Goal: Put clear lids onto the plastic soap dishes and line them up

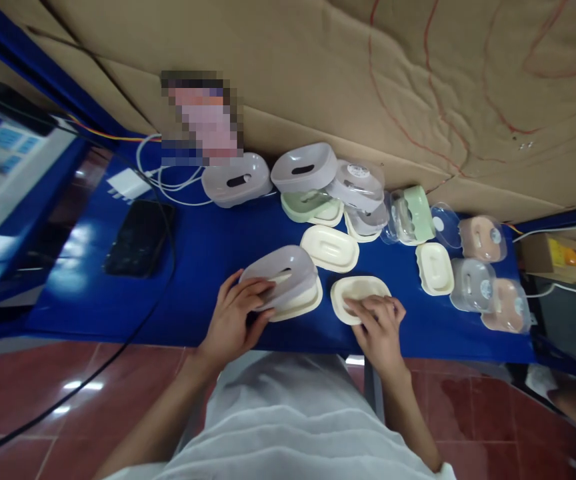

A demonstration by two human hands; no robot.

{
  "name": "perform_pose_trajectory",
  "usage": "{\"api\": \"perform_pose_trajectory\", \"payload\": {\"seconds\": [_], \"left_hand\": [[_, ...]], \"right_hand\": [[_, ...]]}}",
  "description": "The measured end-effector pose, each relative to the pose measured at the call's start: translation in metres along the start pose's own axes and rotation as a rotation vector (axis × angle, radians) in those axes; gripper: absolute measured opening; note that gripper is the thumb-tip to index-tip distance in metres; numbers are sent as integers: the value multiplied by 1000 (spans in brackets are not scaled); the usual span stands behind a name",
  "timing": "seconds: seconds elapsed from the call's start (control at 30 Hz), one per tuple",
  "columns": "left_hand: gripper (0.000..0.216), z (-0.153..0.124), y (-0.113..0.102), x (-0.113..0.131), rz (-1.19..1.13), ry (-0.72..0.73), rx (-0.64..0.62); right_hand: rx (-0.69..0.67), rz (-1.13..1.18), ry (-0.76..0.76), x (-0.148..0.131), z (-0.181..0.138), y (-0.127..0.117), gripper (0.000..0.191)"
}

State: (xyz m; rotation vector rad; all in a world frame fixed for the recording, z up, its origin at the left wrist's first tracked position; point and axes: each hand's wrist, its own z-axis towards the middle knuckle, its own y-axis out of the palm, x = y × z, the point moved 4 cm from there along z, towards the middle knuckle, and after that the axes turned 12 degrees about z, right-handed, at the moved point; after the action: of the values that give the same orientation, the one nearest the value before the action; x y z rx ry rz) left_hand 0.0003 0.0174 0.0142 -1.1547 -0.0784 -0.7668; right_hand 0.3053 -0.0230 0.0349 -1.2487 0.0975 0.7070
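Note:
My left hand is closed around the near left side of a grey soap dish with a slot in its bottom. That dish is tilted over a cream oval soap-dish base, which it partly covers. My right hand has its fingers bent over a smaller cream soap-dish piece and grips its right side; the fingers hide part of it. Just beyond both hands lies another cream base on the blue table.
Grey dishes, a green dish and clear-lidded soap boxes line the back and right. A cream piece lies right of centre. On the left are a black phone, a white charger and a black cable.

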Motion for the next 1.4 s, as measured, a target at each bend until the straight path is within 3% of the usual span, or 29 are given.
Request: {"api": "perform_pose_trajectory", "payload": {"seconds": [0.1, 0.2, 0.5, 0.6, 0.8, 0.93, 1.03, 1.1, 1.23, 1.4], "left_hand": [[14, 1, -3, -15, 87, -132, 75], [6, 4, -2, -30, 201, -217, 22], [37, 2, -7, -30, 373, -228, 15], [36, -1, -5, -30, 369, -236, 30], [37, 5, -7, -23, 224, -85, 47], [49, 5, -13, -3, 93, 67, 5], [51, -3, -13, 12, 70, 127, -36], [48, -9, -11, 19, 92, 154, -59], [33, -13, -5, 23, 163, 171, -107], [26, -9, 2, 23, 233, 250, -93]], "right_hand": [[-122, 25, 46, -4, -5, 7, 38], [-182, 79, 49, -7, 0, 10, 42], [-94, 145, -80, -7, 30, 6, 39], [-80, 119, -106, -1, 42, 0, 39], [-110, 0, -218, 5, 83, -21, 38], [-194, 21, -317, -13, 101, -16, 41], [-336, 86, -411, -27, 95, 6, 55], [-395, 102, -449, -30, 84, 22, 55], [-404, 56, -449, -25, 62, 40, 35], [-407, 9, -407, -23, 48, 46, 44]]}}
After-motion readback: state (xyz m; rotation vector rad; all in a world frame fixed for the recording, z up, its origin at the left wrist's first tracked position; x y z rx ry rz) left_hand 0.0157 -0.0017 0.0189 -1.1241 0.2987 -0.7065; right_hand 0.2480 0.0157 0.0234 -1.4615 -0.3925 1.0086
